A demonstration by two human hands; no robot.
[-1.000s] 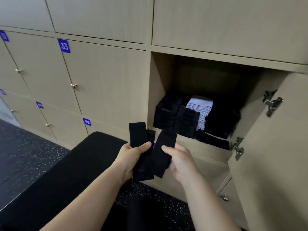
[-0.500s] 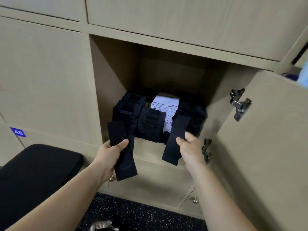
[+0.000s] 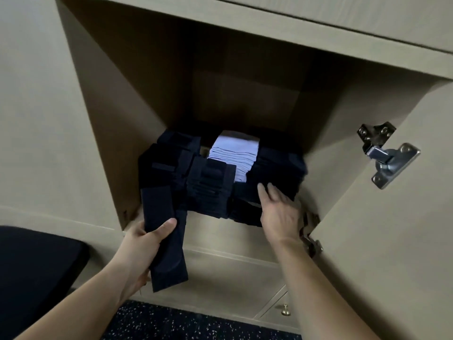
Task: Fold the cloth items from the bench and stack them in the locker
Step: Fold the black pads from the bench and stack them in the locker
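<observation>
Your left hand [image 3: 143, 246] grips a folded dark cloth [image 3: 158, 207] just outside the locker [image 3: 110, 119]. Your right hand [image 3: 278, 212] rests flat-fingered on the front right pile [image 3: 277, 168]. Press unevenly and that crowded pile could slump over the locker's edge.

cloth stacks [image 3: 208, 187] in locker [image 3: 117, 133]

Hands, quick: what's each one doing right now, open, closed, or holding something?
Left hand: grips a folded dark cloth in front of the locker.
Right hand: open, straight fingers resting on the dark stack inside.
</observation>
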